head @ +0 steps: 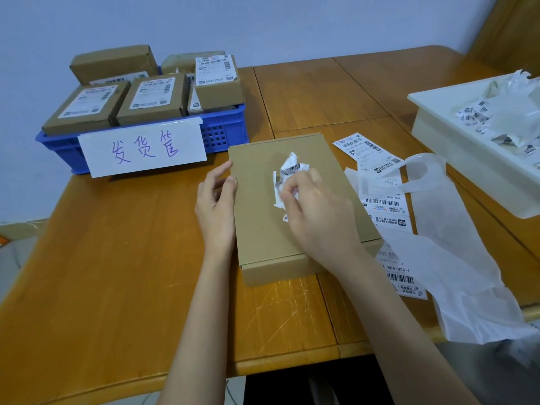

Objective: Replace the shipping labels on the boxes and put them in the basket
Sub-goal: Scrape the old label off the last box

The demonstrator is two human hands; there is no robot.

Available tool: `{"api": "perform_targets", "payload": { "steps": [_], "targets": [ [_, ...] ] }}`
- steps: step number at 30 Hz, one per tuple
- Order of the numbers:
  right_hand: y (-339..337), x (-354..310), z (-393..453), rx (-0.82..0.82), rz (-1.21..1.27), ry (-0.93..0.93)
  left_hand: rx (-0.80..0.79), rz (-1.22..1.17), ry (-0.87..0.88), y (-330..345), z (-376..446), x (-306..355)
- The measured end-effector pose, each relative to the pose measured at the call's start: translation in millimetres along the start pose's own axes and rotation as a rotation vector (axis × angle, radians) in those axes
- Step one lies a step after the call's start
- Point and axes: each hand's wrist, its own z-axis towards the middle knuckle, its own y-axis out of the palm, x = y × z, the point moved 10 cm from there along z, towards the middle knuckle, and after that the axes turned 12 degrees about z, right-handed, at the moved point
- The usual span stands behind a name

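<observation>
Big orange-brown wooden table (117, 244) takes up most of the view, with some pale scratch marks on it near the front edge. At the back left sits a blue plastic basket (225, 133) with a white paper sign (143, 147) taped across its front, handwritten in purple characters. It's packed with labelled boxes (152, 97), brown cardboard, each with a white shipping label on top.

Over on the right there's a white tray (455, 153) holding crumpled label scraps (476, 115), barcodes showing on the bits.

Front and centre is the plain box (263, 217), flat brown cardboard, lying on the table right in front of the person. Its top looks mostly bare, and a small white scrap shows on it just by the right hand. Just to its right are loose label sheets (377, 182), white with barcodes and QR codes, and a long strip of translucent backing paper (444, 229) lying partly over them and trailing off toward the table's front right edge.

Left hand (216, 206) rests against the box's left edge, fingers loosely bent, thumb tip on the top face near the corner. Right hand (318, 209) is above the middle of the box, a bit motion-blurred, its fingers curled round a torn label (287, 171), a crumpled white wad with part of a barcode and some digits visible on it.
</observation>
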Motion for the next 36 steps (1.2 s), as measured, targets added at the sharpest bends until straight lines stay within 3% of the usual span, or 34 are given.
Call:
{"api": "perform_targets", "payload": {
  "steps": [3, 11, 20, 24, 31, 36],
  "targets": [
    [-4, 9, 1, 0.017, 0.206, 0.043, 0.000, -0.004, 0.002, 0, 0, 1],
    [-3, 12, 1, 0.032, 0.193, 0.071, 0.004, 0.003, -0.001, 0, 0, 0],
    [7, -4, -1, -0.036, -0.114, 0.001, 0.009, 0.001, -0.014, -1, -1, -1],
    [6, 3, 0, -0.037, -0.029, 0.032, 0.004, 0.002, -0.003, 0, 1, -1],
    [-10, 18, 2, 0.099, 0.275, 0.163, -0.002, -0.011, 0.009, 1, 1, 0],
    [-4, 3, 1, 0.082, 0.002, 0.054, -0.005, -0.013, -0.001, 1, 0, -2]
  ]
}}
